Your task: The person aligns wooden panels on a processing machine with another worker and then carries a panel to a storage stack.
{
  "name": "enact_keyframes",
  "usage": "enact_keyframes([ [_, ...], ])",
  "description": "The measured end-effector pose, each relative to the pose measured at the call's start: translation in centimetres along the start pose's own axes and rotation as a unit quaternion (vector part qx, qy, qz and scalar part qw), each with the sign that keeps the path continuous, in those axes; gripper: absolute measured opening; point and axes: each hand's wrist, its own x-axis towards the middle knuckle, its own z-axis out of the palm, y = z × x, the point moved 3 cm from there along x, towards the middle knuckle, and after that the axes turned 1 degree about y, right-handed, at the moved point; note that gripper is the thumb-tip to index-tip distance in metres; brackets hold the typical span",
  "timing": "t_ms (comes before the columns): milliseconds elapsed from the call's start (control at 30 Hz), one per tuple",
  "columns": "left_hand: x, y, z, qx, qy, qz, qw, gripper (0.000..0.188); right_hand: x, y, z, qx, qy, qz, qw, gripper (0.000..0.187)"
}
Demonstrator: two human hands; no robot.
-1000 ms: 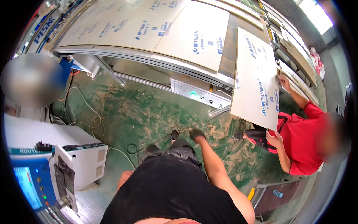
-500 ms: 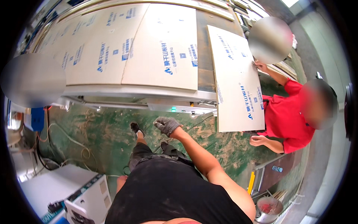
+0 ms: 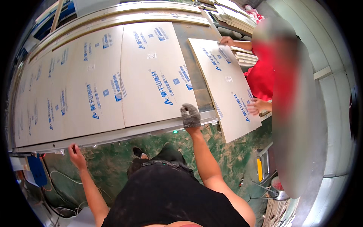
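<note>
My bare left hand (image 3: 77, 157) is raised just in front of the long table's metal front edge (image 3: 94, 141). Its fingers are loosely bent and slightly apart, with nothing visible in them. My right hand (image 3: 191, 116), in a grey knit glove, is at the near right corner of a pale board (image 3: 151, 64) with blue print. Thumb and forefinger curve apart; whether they touch the board is unclear. More pale printed boards (image 3: 64, 83) lie side by side to its left. A separate printed board (image 3: 227, 87) lies tilted at the table's right end, jutting past the front edge.
A co-worker in a red shirt (image 3: 261, 72) stands at the right, both hands at the separate board. Long strips (image 3: 124, 19) run along the table's far side. Stacked boards (image 3: 242, 19) are at far right. A metal bucket (image 3: 278, 189) and loose cables (image 3: 62, 174) are on the floor.
My view has shifted toward the table. My gloved right hand has risen to the board's corner, and my left hand has come into view. The separate board now sits farther onto the table, turned at an angle.
</note>
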Motion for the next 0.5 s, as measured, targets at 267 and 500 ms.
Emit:
enact_keyframes([
  [267,11.2,5.8,10.7,-0.039,-0.100,0.067,0.992,0.016,1.7,7.6,0.6,-0.050,0.116,0.085,0.988,0.016],
  [500,11.3,6.6,16.3,0.101,-0.084,0.028,0.991,0.017,1.6,7.0,0.9,-0.054,0.113,0.042,0.991,0.021],
])
